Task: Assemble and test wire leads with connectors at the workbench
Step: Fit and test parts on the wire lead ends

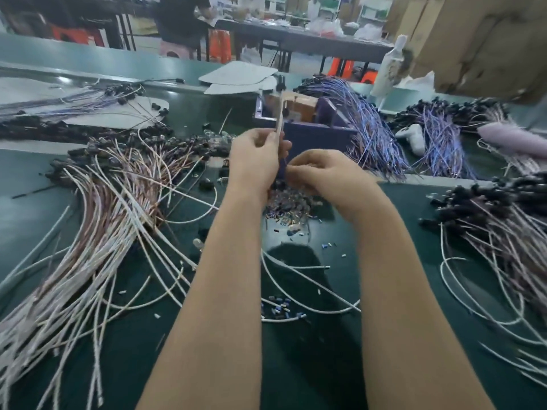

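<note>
Centre of the frame, both forearms reach in over the green bench [325, 365]. The left grip [254, 161] pinches a lead [279, 113], white and standing nearly upright, with its black connector [280, 81] on top, in front of the purple box [313, 134]. The right grip [322, 176] sits just beside the left, fingers curled at the lead's lower end. It's blurred there, so I cannot tell whether they pinch it. Just below both grips, a pile of small terminals [288, 204] lies on the bench. At left of frame spreads a big fan of white and brown wires [97, 247]. Upper right, blue wires [370, 134] hang in a thick bunch. Far right, more wires with black ends [503, 220] lie spread on the bench.
</note>
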Demonstrator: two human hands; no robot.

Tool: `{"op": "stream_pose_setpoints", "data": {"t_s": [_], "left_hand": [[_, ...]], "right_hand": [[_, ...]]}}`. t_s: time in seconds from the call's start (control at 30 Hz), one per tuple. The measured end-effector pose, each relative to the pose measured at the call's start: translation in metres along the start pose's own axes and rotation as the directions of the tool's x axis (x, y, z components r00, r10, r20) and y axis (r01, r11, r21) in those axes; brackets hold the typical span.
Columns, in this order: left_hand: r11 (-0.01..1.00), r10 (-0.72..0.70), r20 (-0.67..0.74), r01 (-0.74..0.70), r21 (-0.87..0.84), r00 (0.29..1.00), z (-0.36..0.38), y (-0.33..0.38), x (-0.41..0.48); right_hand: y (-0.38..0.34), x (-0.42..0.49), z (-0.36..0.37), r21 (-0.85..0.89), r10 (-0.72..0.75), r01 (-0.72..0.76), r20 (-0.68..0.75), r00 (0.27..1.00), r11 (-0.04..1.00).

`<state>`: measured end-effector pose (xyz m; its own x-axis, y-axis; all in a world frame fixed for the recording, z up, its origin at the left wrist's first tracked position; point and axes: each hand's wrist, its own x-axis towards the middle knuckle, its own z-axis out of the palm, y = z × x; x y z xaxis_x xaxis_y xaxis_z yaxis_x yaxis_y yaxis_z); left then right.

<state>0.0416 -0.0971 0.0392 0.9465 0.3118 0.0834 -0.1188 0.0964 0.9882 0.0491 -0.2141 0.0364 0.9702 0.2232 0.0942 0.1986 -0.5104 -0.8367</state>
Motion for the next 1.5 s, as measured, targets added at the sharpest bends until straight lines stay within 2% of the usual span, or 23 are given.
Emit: {"op": "stream_pose_setpoints", "data": {"t_s": [0.07,0.17,0.27,0.33,0.43,0.57,0.63,0.67,0.7,0.77,0.8,0.83,0.87,0.9,0.93,1.0,1.07,1.13,1.2,1.27,1.37,1.5], "left_hand": [[0.994,0.03,0.07,-0.037,0.102,0.997,0.0,-0.003,0.001],[0.973,0.026,0.205,-0.072,0.221,0.978,-0.001,-0.005,-0.001],[0.937,0.013,0.211,-0.085,0.338,0.977,-0.001,-0.005,-0.001],[0.924,-0.021,0.141,-0.035,0.382,0.99,-0.004,-0.007,0.003],[0.896,-0.001,-0.1,0.045,0.443,0.995,-0.025,-0.01,0.014],[0.785,0.148,-0.434,0.161,0.598,0.889,-0.06,-0.005,0.018],[0.705,0.208,-0.498,0.224,0.673,0.842,-0.065,0.003,0.016],[0.664,0.255,-0.487,0.215,0.716,0.835,-0.063,0.008,0.015],[0.641,0.31,-0.436,0.153,0.752,0.845,-0.058,0.013,0.013],[0.657,0.366,-0.18,-0.116,0.745,0.913,-0.043,0.02,0.008],[0.706,0.328,0.004,-0.248,0.663,0.945,-0.033,0.02,0.002],[0.763,0.228,0.209,-0.307,0.568,0.951,-0.023,0.021,-0.007],[0.814,0.098,0.383,-0.295,0.501,0.919,-0.014,0.02,-0.015],[0.844,-0.01,0.492,-0.257,0.471,0.87,-0.007,0.016,-0.02],[0.863,-0.062,0.541,-0.227,0.451,0.839,-0.001,0.012,-0.021],[0.875,-0.028,0.516,-0.229,0.427,0.856,0.001,0.006,-0.017],[0.881,0.05,0.435,-0.245,0.405,0.899,-0.003,0.005,-0.011],[0.892,0.103,0.382,-0.254,0.372,0.919,-0.006,0.005,-0.007],[0.881,0.137,0.372,-0.284,0.378,0.918,-0.007,0.004,-0.006],[0.867,0.146,0.384,-0.305,0.395,0.912,-0.004,0.003,-0.006],[0.866,0.128,0.359,-0.281,0.414,0.925,-0.004,0.0,-0.003],[0.862,0.073,0.343,-0.232,0.45,0.937,-0.009,-0.002,0.001]], "right_hand": [[0.003,0.002,0.002,0.079,0.04,-0.039,-0.008,0.999,0.996],[0.006,0.005,0.004,0.324,0.095,-0.06,-0.093,0.991,0.944],[0.009,0.008,0.005,0.429,0.097,-0.011,-0.181,0.979,0.903],[0.011,0.01,0.003,0.467,0.136,-0.01,-0.236,0.962,0.884],[0.011,0.011,-0.004,0.596,0.227,0.009,-0.32,0.92,0.803],[0.008,0.01,-0.016,0.808,0.344,0.15,-0.401,0.849,0.57],[0.007,0.01,-0.019,0.838,0.367,0.22,-0.434,0.823,0.499],[0.005,0.009,-0.02,0.85,0.372,0.25,-0.443,0.816,0.463],[0.004,0.009,-0.021,0.863,0.374,0.277,-0.444,0.814,0.422],[-0.001,0.007,-0.023,0.892,0.369,0.32,-0.428,0.825,0.319],[-0.004,0.006,-0.024,0.903,0.368,0.341,-0.419,0.83,0.26],[-0.006,0.005,-0.026,0.91,0.368,0.366,-0.414,0.833,0.197],[-0.006,0.004,-0.029,0.907,0.367,0.398,-0.419,0.831,0.134],[-0.006,0.003,-0.033,0.896,0.373,0.438,-0.434,0.82,0.078],[-0.004,0.001,-0.036,0.876,0.391,0.482,-0.455,0.8,0.033],[0.003,-0.001,-0.044,0.839,0.45,0.545,-0.484,0.75,-0.006],[0.009,-0.001,-0.048,0.864,0.479,0.499,-0.465,0.745,0.063],[0.011,0.001,-0.042,0.908,0.424,0.289,-0.4,0.813,0.303],[0.006,0.005,-0.028,0.814,0.301,0.06,-0.281,0.912,0.578],[0.0,0.006,-0.015,0.681,0.157,-0.001,-0.167,0.973,0.732],[0.001,0.007,-0.011,0.578,0.111,0.024,-0.198,0.974,0.816],[0.008,0.008,-0.019,0.629,0.21,0.032,-0.308,0.928,0.777]]}}
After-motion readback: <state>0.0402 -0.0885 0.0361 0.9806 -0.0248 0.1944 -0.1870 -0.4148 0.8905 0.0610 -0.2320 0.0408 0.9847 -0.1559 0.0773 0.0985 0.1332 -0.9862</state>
